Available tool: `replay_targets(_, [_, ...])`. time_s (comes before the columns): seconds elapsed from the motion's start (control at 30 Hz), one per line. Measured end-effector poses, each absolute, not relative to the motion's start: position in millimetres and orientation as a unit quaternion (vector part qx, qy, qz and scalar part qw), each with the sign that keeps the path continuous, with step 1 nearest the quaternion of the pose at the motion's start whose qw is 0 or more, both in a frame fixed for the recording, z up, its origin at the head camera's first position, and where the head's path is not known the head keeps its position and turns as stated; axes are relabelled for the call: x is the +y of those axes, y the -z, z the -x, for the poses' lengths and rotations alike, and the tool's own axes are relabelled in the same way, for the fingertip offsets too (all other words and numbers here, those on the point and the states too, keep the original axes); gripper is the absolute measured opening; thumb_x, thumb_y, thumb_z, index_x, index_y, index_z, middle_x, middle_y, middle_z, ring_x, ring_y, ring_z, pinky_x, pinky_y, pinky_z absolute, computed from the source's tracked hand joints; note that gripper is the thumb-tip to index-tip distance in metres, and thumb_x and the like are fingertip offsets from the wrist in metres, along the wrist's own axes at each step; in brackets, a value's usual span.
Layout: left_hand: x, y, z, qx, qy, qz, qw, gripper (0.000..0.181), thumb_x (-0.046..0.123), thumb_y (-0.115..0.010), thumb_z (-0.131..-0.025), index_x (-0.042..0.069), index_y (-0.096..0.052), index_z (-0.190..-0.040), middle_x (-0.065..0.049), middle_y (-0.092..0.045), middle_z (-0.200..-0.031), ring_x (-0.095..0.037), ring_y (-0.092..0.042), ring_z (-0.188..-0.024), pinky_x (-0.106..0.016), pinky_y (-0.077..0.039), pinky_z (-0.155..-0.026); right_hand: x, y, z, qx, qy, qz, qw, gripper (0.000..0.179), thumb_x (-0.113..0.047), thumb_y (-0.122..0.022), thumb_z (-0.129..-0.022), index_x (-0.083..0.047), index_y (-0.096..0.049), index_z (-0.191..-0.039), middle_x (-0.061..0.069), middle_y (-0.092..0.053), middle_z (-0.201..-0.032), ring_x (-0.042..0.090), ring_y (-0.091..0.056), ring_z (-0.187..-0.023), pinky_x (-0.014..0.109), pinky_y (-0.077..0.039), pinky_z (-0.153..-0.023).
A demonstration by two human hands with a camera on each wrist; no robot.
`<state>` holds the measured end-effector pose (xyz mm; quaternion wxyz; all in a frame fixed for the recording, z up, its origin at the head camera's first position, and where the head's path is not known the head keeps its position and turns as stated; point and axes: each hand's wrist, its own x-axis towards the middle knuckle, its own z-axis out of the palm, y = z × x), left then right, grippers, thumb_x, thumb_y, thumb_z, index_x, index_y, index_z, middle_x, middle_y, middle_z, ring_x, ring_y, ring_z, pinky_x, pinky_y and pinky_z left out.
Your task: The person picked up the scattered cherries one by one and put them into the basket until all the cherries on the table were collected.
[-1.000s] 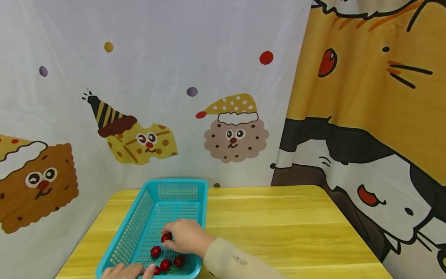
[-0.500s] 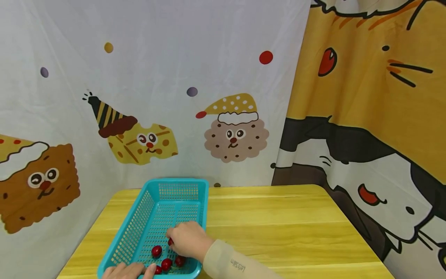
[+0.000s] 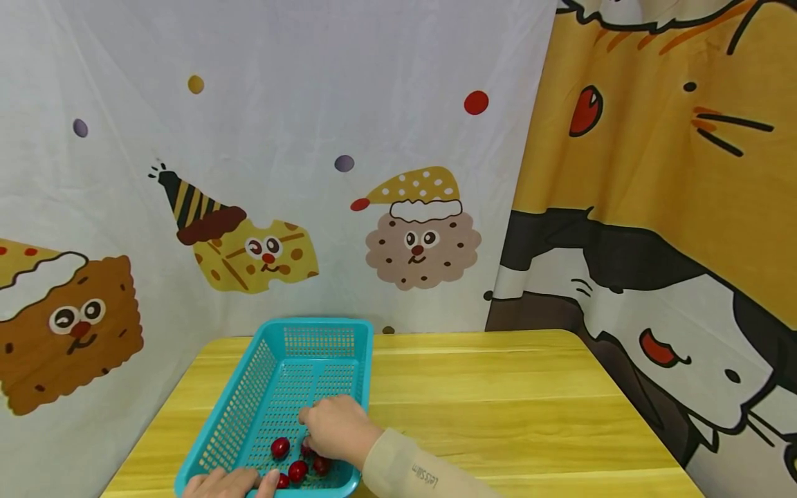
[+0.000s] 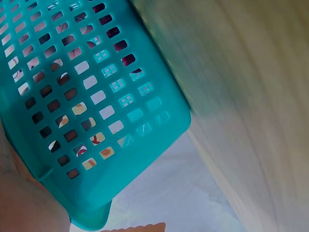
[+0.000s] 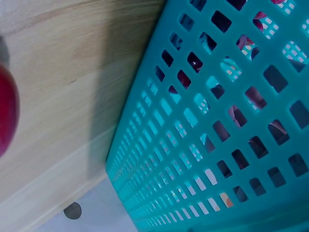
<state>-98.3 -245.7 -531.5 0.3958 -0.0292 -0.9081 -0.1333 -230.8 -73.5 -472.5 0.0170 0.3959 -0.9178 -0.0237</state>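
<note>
A turquoise plastic basket (image 3: 214, 415) with pierced walls stands on the table, holding several glossy dark red cherries. One cherry (image 3: 281, 448) lies to the left, another (image 3: 297, 472) nearer the front wall. My right hand (image 3: 339, 425) reaches into the basket with curled fingers, its back hiding most of the grip. Part of a cherry (image 3: 306, 449) shows below its fingers. At the near left corner my left hand (image 3: 227, 483) grips the basket's rim, thumb toward the inside, close to a half-hidden cherry (image 3: 283, 481).
Yellow wood-grain table (image 3: 486, 394) extends to the right of the basket. A smooth red round thing (image 5: 6, 111) shows at the edge of the right wrist view, outside the basket. Behind the table hangs a printed cloth (image 3: 299, 104).
My right hand has shifted slightly right and its fingers have closed in. The cherry at its fingertips has come nearer the front cherries. The left hand stays on the rim.
</note>
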Motion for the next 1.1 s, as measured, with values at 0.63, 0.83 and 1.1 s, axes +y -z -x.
replay_targets(0.63, [-244.1,531.3,100.3,-0.898,0.146,0.04,0.413,0.053,0.034,-0.086,-0.079,0.042,-0.038,-0.058,0.025,-0.019,-0.057,0.005,-0.016,-0.053,-0.022,-0.015,-0.058,-71.2,472.0,230.3,-0.916,0.028,-0.399,0.039,0.03,-0.052,-0.073,-0.099,-0.04,-0.073,-0.126,-0.02,-0.078,-0.11,-0.001,-0.073,-0.099,0.025,-0.059,-0.086])
replay_targets(0.83, [-244.0,531.4,100.2,-0.896,0.147,0.043,0.417,0.055,0.035,-0.085,-0.081,0.041,-0.035,-0.058,0.025,-0.018,-0.058,0.005,-0.014,-0.054,-0.023,-0.013,-0.058,-67.1,467.1,229.1,-0.905,0.001,-0.419,0.078,0.022,-0.047,-0.07,-0.103,-0.037,-0.075,-0.121,-0.02,-0.078,-0.108,-0.002,-0.073,-0.095,0.022,-0.058,-0.083])
replay_targets(1.1, [-249.4,536.1,101.5,-0.896,0.135,0.062,0.419,0.06,0.038,-0.081,-0.086,0.039,-0.028,-0.058,0.022,-0.014,-0.058,0.003,-0.007,-0.053,-0.022,-0.009,-0.055,-58.2,467.6,230.3,-0.867,-0.118,-0.467,0.127,0.018,-0.036,-0.066,-0.107,-0.028,-0.079,-0.116,-0.019,-0.079,-0.113,-0.006,-0.073,-0.1,0.013,-0.055,-0.087])
